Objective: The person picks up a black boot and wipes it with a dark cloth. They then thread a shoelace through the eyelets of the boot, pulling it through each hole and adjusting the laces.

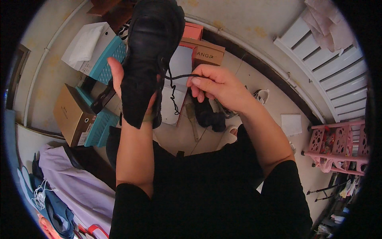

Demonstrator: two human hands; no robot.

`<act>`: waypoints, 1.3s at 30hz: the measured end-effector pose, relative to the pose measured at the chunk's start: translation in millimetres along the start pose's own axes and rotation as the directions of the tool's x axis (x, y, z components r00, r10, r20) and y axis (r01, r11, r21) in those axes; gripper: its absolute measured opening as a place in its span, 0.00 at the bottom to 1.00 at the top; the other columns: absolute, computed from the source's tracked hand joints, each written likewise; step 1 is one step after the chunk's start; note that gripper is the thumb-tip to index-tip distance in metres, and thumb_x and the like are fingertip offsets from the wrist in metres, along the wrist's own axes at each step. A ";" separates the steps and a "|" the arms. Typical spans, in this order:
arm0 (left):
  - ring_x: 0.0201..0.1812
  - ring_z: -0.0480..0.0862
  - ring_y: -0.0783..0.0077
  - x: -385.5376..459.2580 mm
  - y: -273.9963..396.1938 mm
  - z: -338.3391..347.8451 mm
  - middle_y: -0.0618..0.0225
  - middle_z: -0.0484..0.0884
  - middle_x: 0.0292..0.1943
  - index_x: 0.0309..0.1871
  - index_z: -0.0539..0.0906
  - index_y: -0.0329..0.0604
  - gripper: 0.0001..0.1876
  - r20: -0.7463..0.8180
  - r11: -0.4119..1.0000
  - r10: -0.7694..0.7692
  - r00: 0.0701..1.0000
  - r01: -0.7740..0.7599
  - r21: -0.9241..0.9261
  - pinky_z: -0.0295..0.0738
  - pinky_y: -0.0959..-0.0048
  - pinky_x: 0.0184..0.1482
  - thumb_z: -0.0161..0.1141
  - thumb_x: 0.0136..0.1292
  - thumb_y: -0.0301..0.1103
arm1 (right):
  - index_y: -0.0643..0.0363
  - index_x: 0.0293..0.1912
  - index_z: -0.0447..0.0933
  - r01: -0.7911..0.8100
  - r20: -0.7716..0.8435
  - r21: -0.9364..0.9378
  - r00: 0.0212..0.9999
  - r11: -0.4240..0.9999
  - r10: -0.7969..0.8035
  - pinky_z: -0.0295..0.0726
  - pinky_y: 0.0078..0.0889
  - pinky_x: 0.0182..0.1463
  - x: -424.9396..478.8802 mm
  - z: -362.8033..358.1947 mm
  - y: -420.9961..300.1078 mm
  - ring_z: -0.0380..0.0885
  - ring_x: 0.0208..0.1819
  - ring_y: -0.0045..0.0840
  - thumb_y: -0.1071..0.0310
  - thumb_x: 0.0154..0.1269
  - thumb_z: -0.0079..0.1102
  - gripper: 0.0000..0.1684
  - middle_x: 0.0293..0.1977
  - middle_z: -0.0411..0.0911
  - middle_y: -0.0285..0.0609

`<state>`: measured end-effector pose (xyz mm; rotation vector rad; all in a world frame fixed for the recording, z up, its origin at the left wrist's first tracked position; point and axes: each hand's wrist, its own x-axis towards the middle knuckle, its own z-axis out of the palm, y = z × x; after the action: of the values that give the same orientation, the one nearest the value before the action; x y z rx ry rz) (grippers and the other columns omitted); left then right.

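Note:
My left hand (118, 74) holds up a black lace-up shoe (153, 35), its toe towards the top of the view. The thumb lies along the shoe's left side; the other fingers are mostly hidden behind and inside it. Between the thumb and fingertips of my right hand (216, 85) is a black shoelace (182, 77), stretched from the shoe's side. Another length of lace hangs in loose kinks beneath the shoe. On the floor below my right hand lies a dark shoe (210, 116), partly covered by the hand. Beside it is a long flat handle (192, 121).
Behind the held shoe is an open box (183, 56) with a pale inside. Cardboard (213, 52) and teal-sided shoeboxes (104, 127) stand around it. A white radiator (323, 64) and a pink rack (335, 143) are at right. Lilac cloth (74, 182) drapes at left.

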<state>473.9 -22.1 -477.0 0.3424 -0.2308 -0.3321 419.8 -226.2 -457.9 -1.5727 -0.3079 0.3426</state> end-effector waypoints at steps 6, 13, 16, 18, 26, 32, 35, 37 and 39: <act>0.62 0.71 0.57 4.7 0.4 -7.6 0.54 0.70 0.63 0.66 0.64 0.33 0.42 0.112 0.999 -0.035 0.993 0.040 -0.036 0.63 0.64 0.64 0.46 0.63 0.64 | 0.64 0.38 0.77 0.100 -0.001 0.102 0.995 0.990 -0.100 0.71 0.15 0.29 -13.1 -3.7 -22.0 0.72 0.24 0.13 0.68 0.69 0.49 0.10 0.24 0.75 0.35; 0.63 0.70 0.57 2.7 -9.1 6.8 0.54 0.70 0.62 0.65 0.66 0.35 0.38 -0.082 0.999 0.041 0.996 -0.044 -0.029 0.59 0.63 0.68 0.48 0.64 0.61 | 0.65 0.40 0.78 0.253 0.010 0.105 0.967 0.962 -0.256 0.71 0.15 0.30 -24.9 -4.1 -32.5 0.73 0.24 0.14 0.70 0.69 0.49 0.10 0.25 0.76 0.36; 0.58 0.74 0.58 1.5 -9.3 -3.1 0.56 0.74 0.58 0.62 0.69 0.35 0.32 -0.089 1.000 -0.001 0.996 0.003 0.028 0.65 0.64 0.63 0.50 0.65 0.54 | 0.64 0.40 0.77 0.280 0.009 0.122 0.959 0.952 -0.284 0.70 0.15 0.29 -26.0 -3.0 -31.7 0.73 0.24 0.14 0.69 0.69 0.49 0.10 0.26 0.77 0.37; 0.53 0.78 0.60 0.9 -9.6 -7.1 0.57 0.78 0.54 0.59 0.72 0.36 0.26 -0.086 0.988 -0.025 0.996 0.038 0.149 0.71 0.66 0.57 0.53 0.64 0.46 | 0.64 0.40 0.77 0.203 -0.074 0.144 0.978 0.968 -0.194 0.67 0.15 0.25 -25.2 -3.5 -32.1 0.74 0.23 0.16 0.65 0.69 0.49 0.12 0.26 0.77 0.39; 0.41 0.82 0.64 -3.6 -24.3 5.4 0.60 0.82 0.43 0.52 0.78 0.36 0.21 -0.282 0.922 -0.035 0.959 0.140 0.361 0.77 0.72 0.44 0.58 0.53 0.30 | 0.64 0.38 0.74 0.280 -0.170 0.185 0.953 0.942 -0.250 0.67 0.18 0.21 -23.6 -12.9 -31.2 0.72 0.19 0.21 0.61 0.70 0.47 0.15 0.25 0.76 0.44; 0.41 0.82 0.63 2.4 -16.9 -27.4 0.60 0.82 0.43 0.50 0.79 0.35 0.19 -0.320 0.902 0.005 0.948 0.134 0.410 0.78 0.70 0.45 0.56 0.52 0.26 | 0.65 0.41 0.75 0.568 -0.112 0.284 0.819 0.772 -0.562 0.70 0.16 0.23 -37.3 -20.2 -44.4 0.73 0.20 0.19 0.63 0.72 0.45 0.15 0.25 0.77 0.43; 0.43 0.82 0.62 6.3 -11.1 -22.9 0.60 0.82 0.44 0.51 0.79 0.35 0.19 -0.331 0.928 0.024 0.943 0.102 0.357 0.78 0.70 0.48 0.55 0.53 0.26 | 0.64 0.40 0.75 0.559 -0.161 0.237 0.829 0.795 -0.535 0.69 0.16 0.23 -38.3 -27.9 -40.4 0.73 0.20 0.19 0.63 0.71 0.45 0.15 0.25 0.77 0.42; 0.44 0.82 0.62 4.3 -3.7 -6.1 0.60 0.82 0.45 0.51 0.79 0.35 0.19 -0.293 0.951 0.044 0.955 0.050 0.306 0.77 0.69 0.49 0.56 0.53 0.26 | 0.64 0.40 0.75 0.520 -0.222 0.240 0.851 0.820 -0.475 0.69 0.16 0.22 -37.6 -34.9 -37.9 0.73 0.20 0.19 0.63 0.71 0.45 0.14 0.25 0.77 0.42; 0.46 0.82 0.62 3.0 4.4 6.3 0.59 0.82 0.46 0.51 0.79 0.35 0.20 -0.372 0.924 0.151 0.916 0.003 0.383 0.77 0.69 0.50 0.55 0.53 0.26 | 0.64 0.40 0.74 0.496 -0.266 0.252 0.861 0.831 -0.433 0.69 0.18 0.22 -35.4 -44.0 -31.1 0.73 0.20 0.20 0.64 0.71 0.44 0.14 0.26 0.77 0.43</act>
<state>476.1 -21.1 -469.0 0.7714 0.0966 -0.1325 405.5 -279.8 -425.0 -1.1569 -0.4481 -0.1477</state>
